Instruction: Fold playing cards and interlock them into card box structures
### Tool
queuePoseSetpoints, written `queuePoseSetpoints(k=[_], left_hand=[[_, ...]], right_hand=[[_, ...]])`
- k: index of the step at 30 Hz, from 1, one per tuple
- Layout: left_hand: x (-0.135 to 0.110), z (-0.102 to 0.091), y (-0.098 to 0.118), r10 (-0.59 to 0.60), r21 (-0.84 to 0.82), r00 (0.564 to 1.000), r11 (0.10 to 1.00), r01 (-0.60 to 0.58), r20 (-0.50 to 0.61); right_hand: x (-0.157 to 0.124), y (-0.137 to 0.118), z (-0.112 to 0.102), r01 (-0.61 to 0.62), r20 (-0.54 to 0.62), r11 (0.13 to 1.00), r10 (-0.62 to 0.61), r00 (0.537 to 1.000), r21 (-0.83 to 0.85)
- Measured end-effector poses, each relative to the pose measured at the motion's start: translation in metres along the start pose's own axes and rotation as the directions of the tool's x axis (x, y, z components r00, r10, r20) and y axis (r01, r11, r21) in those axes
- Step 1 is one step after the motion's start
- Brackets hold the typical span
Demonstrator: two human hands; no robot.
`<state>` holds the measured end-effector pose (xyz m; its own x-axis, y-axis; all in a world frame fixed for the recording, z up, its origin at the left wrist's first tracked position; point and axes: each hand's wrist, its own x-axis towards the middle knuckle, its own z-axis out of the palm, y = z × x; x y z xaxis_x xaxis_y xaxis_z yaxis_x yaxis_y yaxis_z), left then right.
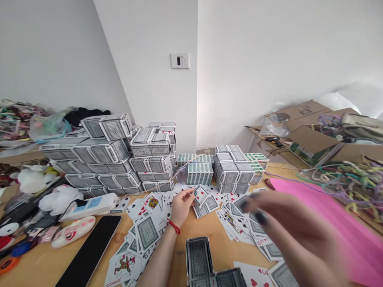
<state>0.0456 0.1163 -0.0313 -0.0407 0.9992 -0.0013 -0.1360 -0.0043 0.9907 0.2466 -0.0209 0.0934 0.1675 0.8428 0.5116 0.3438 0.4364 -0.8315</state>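
My left hand (181, 204), with a red string bracelet at the wrist, pinches a small piece folded from playing cards (205, 202), with a red diamond face and grey patterned backs showing. The piece is low over the table, beyond the open card box. My right hand (302, 235) is raised at the right and blurred by motion. Its thumb and forefinger tips are apart, and I see nothing between them. Below it lie loose playing cards (272, 252). Nearest to me stands a box shape built of cards (199, 259), with hollow tops, partly cut off by the lower edge.
Stacked card blocks (104, 153) rise at the back left, and a smaller stack (231, 169) stands at back right. Green-backed card blocks (200, 172) sit between them. A black phone (89, 251), power strip (89, 206), pink sheet (323, 215) and cardboard box (312, 145) surround the work.
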Motion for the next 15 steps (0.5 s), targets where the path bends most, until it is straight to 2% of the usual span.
queuePoseSetpoints(k=[2, 4, 6, 8, 10, 15], left_hand=[[-0.002, 0.001, 0.002, 0.005, 0.007, 1.000, 1.000, -0.005, 0.022], [-0.004, 0.002, 0.005, 0.008, 0.007, 0.999, 1.000, -0.008, 0.054], [-0.006, 0.004, 0.008, 0.016, 0.006, 0.996, 1.000, -0.016, 0.085], [-0.008, 0.005, 0.009, 0.027, 0.010, 0.993, 1.000, -0.028, 0.117], [-0.009, 0.005, 0.008, 0.036, 0.018, 0.988, 0.999, -0.039, 0.148], [-0.007, 0.004, 0.002, 0.062, 0.073, 0.983, 0.995, -0.075, 0.171]], right_hand=[[0.031, 0.004, 0.023, -0.101, 0.156, 0.985, 0.123, 0.980, -0.140], [0.049, 0.026, 0.047, -0.173, 0.170, 0.962, 0.211, 0.963, -0.213], [0.053, 0.056, 0.067, -0.218, 0.129, 0.929, 0.265, 0.956, -0.299], [0.049, 0.083, 0.078, -0.204, 0.129, 0.906, 0.268, 0.955, -0.370], [0.043, 0.099, 0.084, -0.150, 0.181, 0.876, 0.257, 0.949, -0.458], [0.041, 0.103, 0.084, -0.006, 0.297, 0.812, 0.221, 0.929, -0.584]])
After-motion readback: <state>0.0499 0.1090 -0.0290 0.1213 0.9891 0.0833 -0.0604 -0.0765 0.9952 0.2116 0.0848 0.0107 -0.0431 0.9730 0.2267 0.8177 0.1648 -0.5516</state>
